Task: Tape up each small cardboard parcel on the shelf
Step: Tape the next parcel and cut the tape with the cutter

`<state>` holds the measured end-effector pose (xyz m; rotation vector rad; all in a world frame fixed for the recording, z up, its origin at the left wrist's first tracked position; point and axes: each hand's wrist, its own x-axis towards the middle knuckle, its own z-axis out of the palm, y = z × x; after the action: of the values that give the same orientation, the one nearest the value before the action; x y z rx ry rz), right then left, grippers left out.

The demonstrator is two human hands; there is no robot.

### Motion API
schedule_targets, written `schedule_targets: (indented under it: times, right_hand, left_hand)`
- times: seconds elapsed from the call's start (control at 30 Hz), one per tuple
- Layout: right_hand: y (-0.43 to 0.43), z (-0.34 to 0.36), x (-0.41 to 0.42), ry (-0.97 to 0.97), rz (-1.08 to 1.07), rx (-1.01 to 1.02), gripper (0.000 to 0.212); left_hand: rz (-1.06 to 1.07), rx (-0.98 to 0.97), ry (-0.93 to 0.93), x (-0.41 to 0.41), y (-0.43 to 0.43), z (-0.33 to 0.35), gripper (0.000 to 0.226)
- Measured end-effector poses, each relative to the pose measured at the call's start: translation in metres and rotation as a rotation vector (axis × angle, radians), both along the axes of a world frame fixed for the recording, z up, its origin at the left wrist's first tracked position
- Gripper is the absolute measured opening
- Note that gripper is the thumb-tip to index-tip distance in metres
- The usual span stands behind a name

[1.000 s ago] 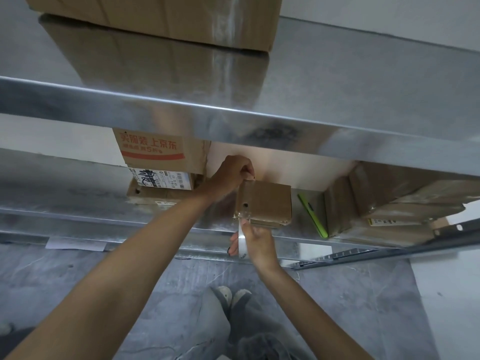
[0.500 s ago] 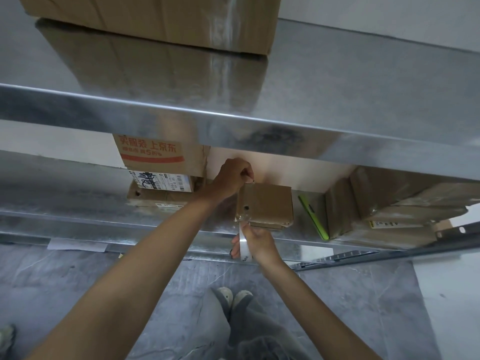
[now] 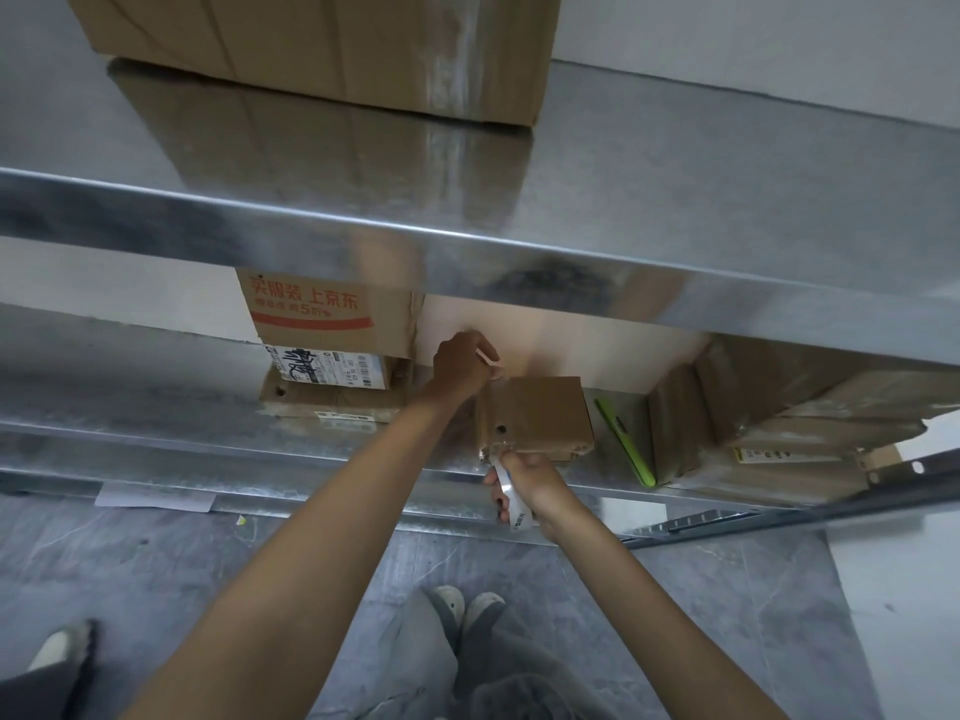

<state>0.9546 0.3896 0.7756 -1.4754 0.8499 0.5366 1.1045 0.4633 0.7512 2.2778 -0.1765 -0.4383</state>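
Cardboard parcel (image 3: pixel 540 413), between left grip (image 3: pixel 462 368), right grip (image 3: pixel 530 483)

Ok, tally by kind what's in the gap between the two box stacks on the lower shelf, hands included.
Hands: 2, left hand and right hand
Tape roll: 1, gripped by the right hand, its end pinched by the left
Small cardboard parcel: 1 in view
Green tool: 1
Total: 5

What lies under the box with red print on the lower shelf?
A white-labelled parcel, then a flat cardboard parcel resting on the shelf. How far back they reach is hidden.
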Motion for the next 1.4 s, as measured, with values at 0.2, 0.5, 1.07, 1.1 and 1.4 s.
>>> schedule_targets:
  times: [0.2, 0.5, 1.07, 1.1, 1.4]
  right_hand:
    - [-0.001, -0.001, 0.000, -0.007, 0.003, 0.027, 0.042]
    - [0.000, -0.007, -0.002, -0.034, -0.021, 0.039, 0.046]
    - [0.001, -0.014, -0.002, -0.031, -0.025, 0.020, 0.042]
    - [0.000, -0.014, -0.001, -0.030, -0.023, 0.020, 0.042]
    - [-0.002, -0.014, -0.002, -0.050, 0.010, 0.041, 0.044]
  left_hand:
    - [-0.080, 0.010, -0.176, -0.026, 0.009, 0.000, 0.019]
    - [-0.456, 0.184, -0.052, -0.037, 0.032, 0.009, 0.080]
    - [-0.002, 0.064, -0.105, -0.045, 0.011, 0.003, 0.038]
    - [0.015, 0.056, -0.116, -0.045, 0.011, 0.003, 0.033]
    - [-0.418, 0.301, -0.240, -0.036, 0.020, 0.004, 0.046]
